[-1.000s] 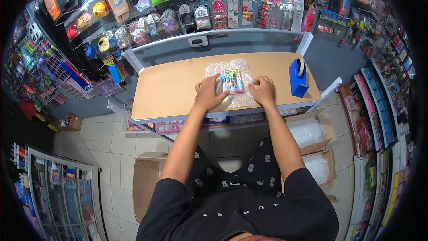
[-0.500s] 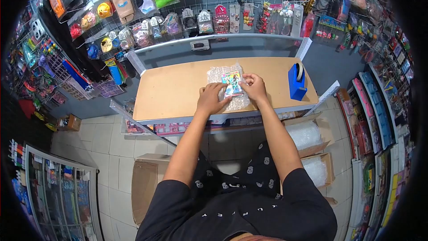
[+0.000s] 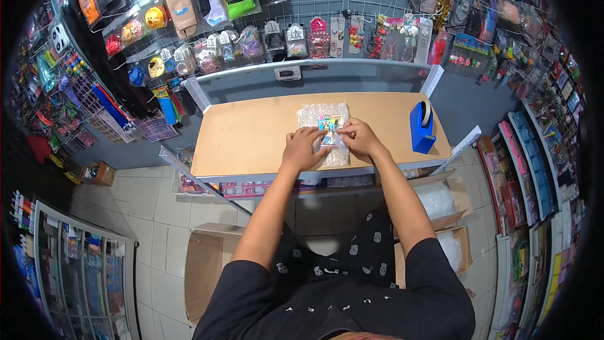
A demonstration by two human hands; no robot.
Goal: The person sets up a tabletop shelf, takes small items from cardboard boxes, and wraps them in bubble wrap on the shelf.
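A small colourful packet [image 3: 330,127] lies on a sheet of bubble wrap [image 3: 310,113] on the wooden tabletop [image 3: 245,132]. My left hand [image 3: 304,148] rests at the packet's left side, fingers on its edge and thumb stretched toward its lower edge. From the right, my right hand [image 3: 360,137] touches the packet's right side, with its thumb and forefinger close together. Whether the right fingers pinch the packet or the wrap is too small to tell.
A blue tape dispenser [image 3: 422,129] stands at the table's right end. Open cardboard boxes [image 3: 204,264] sit on the floor left and right, the right ones holding bubble wrap [image 3: 435,203]. Hanging goods line the wall rack behind.
The whole view has shifted, so the table appears slightly lower. My right hand's fingers have come down closer to the packet's right side. My left hand stays at its left side.
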